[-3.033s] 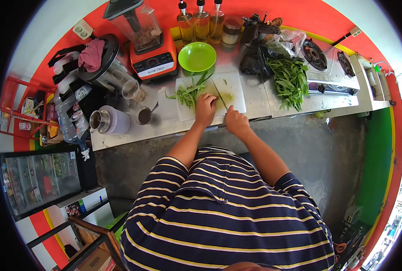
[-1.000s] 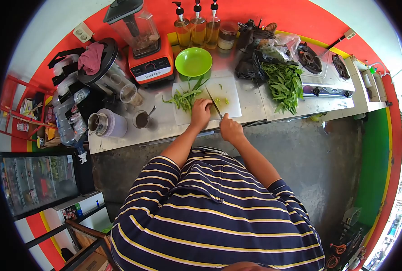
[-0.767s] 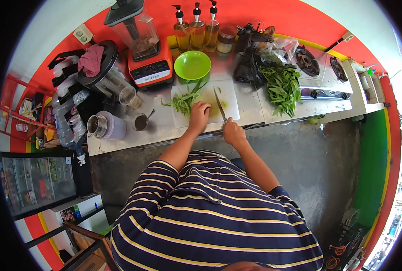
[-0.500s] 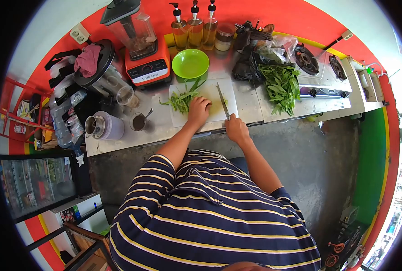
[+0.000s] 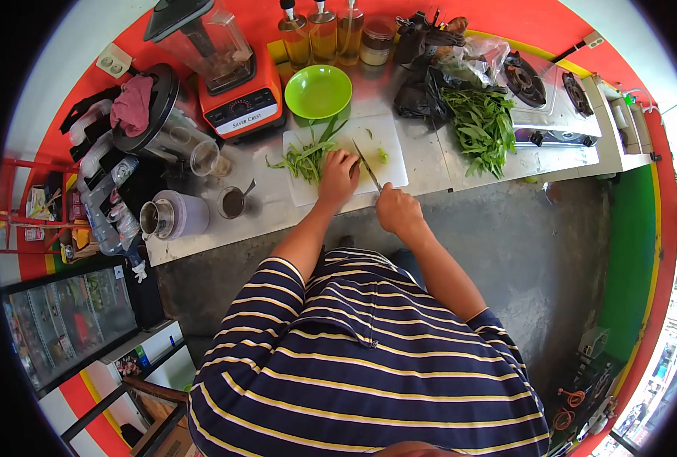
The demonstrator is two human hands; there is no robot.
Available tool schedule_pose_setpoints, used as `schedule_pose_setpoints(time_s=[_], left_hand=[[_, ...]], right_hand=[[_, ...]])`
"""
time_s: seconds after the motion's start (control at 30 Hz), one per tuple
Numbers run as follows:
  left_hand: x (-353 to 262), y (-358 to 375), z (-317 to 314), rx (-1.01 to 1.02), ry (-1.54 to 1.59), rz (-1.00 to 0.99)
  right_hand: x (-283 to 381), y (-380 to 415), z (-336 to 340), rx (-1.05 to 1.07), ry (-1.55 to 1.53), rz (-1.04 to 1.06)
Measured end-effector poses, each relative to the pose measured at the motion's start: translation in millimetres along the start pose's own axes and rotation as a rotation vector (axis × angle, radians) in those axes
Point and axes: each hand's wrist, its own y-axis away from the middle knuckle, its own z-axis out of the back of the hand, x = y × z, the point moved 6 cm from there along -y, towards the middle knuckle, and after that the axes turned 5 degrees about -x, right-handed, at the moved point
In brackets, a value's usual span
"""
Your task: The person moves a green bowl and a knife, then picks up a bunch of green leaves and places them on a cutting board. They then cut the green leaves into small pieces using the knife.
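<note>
My right hand (image 5: 400, 208) is wrapped round the handle of a kitchen knife (image 5: 367, 165), whose blade lies over a white cutting board (image 5: 390, 139). On the board's left half, a pile of green leafy stems (image 5: 305, 161) spreads past the edge. My left hand (image 5: 340, 176) rests on the board with fingers curled at the right end of this pile, close beside the blade; its fingertips press on the greens. A few small cut green bits (image 5: 383, 155) lie to the right of the knife.
Behind the board stand a green bowl (image 5: 318, 91) and an orange blender (image 5: 241, 99). To the left are a cup of dark liquid with a spoon (image 5: 232, 202) and a steel-mouthed container (image 5: 180, 215). A leafy bunch (image 5: 482, 131) lies right, before a gas stove (image 5: 555, 114).
The knife has moved left toward my left hand, and its blade tilts more. Small cut bits now show to its right. The whole view has shifted slightly.
</note>
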Motion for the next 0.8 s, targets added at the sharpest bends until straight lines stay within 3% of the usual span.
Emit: schedule_pose_setpoints(time_s=[0.27, 0.47, 0.67, 0.8], left_hand=[[-2, -3, -1, -0.039, -0.055, 0.015], [-3, -3, 1, -0.019, -0.025, 0.0], [4, -1, -5, -0.022, -0.052, 0.032], [-2, 0, -1, -0.023, -0.032, 0.021]], right_hand=[[5, -13, -35, -0.071, 0.054, 0.001], [4, 2, -9, -0.044, 0.079, 0.029], [-1, -8, -38, -0.01, 0.03, -0.012], [9, -7, -9, 0.013, 0.094, 0.02]])
